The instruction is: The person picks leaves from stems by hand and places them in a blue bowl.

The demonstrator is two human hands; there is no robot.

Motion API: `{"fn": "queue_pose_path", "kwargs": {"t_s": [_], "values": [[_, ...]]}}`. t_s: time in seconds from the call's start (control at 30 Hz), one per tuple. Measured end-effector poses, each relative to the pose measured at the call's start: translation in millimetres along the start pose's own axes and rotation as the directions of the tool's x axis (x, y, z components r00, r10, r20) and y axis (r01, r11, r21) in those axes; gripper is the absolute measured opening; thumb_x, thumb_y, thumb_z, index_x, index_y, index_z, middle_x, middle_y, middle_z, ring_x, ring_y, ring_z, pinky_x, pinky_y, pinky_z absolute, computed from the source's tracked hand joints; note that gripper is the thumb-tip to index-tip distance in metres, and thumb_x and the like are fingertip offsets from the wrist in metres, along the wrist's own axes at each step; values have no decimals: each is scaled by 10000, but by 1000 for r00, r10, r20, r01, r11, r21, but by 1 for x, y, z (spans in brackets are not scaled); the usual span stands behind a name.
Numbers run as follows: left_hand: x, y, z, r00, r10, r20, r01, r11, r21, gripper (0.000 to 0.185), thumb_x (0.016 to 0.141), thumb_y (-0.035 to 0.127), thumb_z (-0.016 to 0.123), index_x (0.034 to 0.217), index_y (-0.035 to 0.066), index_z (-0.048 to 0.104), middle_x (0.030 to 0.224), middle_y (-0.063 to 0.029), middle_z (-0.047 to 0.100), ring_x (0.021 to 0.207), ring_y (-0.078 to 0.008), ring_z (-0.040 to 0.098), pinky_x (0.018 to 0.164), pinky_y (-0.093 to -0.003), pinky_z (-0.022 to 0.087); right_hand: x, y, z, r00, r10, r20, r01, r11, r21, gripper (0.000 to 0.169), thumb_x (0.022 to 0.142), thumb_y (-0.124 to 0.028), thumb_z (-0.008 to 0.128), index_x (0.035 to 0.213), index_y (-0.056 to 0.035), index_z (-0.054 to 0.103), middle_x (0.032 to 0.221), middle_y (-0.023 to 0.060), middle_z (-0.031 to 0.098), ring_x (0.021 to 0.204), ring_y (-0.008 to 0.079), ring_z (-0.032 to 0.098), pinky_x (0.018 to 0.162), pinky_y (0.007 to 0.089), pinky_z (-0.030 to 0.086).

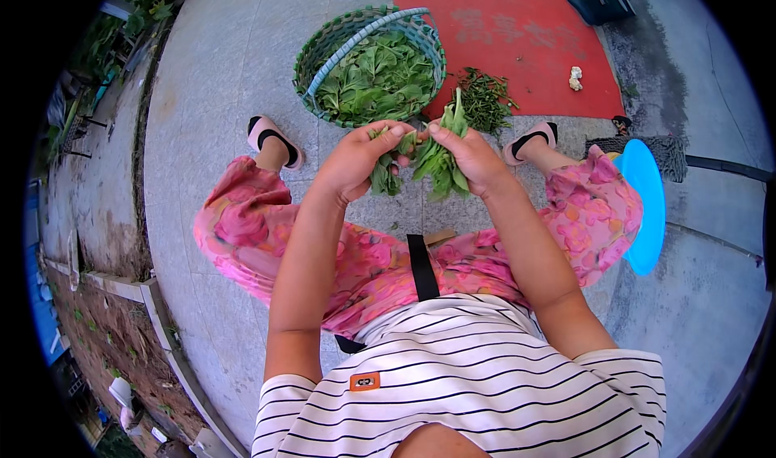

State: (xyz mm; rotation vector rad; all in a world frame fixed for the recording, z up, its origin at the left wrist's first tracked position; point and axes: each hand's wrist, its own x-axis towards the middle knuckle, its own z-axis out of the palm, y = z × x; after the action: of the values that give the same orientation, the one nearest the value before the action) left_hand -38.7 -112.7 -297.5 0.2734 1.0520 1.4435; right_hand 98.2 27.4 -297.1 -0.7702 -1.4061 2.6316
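My left hand (364, 158) is closed around a small bunch of green leaves (385, 176), which hang below its fingers. A larger bunch of leafy green stems (441, 161) is gripped in my right hand (470, 155), with pale stem ends pointing up past the thumb. The fingertips of both hands meet, or nearly so, between the two bunches. Just beyond them stands a woven green and blue basket (300, 88) with an arched handle, holding many loose leaves (379, 76). A heap of thin green stems (483, 101) lies right of the basket, partly on a red mat.
The red mat (509, 27) bears writing and holds a small whitish lump (575, 78). A dark rubber boot (599, 4) lies at its far right corner. By my right knee are a bright blue plastic basin (645, 209) and a grey shaggy mop head (667, 155). Soil beds border the left.
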Motion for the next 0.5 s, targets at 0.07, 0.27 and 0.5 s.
{"fn": "queue_pose_path", "kwargs": {"t_s": [0.07,0.27,0.5], "values": [[2,2,4,1000,5,-9,-5,998,-60,337,936,272,454,1127,5,529,931,-62,593,754,-135,588,629,-257,485,2,11,6,999,11,38,-15,994,113,335,924,-296,487,1116,-26,534,891,35,594,775,126,585,685,282,503],[3,-3,2,999,-49,-1,48,983,-179,571,945,465,306,1222,-6,470,1098,-112,559,922,-206,598,706,-321,510,7,23,10,997,-7,-80,14,996,87,282,899,-265,543,1062,-35,554,876,25,585,753,121,578,643,262,496],[4,2,6,1000,-20,-7,18,986,-165,764,886,625,203,1238,-13,436,1110,-128,558,953,-231,588,718,-376,507,10,11,-13,975,-154,-158,170,981,91,270,901,-282,536,1015,-37,557,1024,64,596,853,124,566,707,277,483]]}}
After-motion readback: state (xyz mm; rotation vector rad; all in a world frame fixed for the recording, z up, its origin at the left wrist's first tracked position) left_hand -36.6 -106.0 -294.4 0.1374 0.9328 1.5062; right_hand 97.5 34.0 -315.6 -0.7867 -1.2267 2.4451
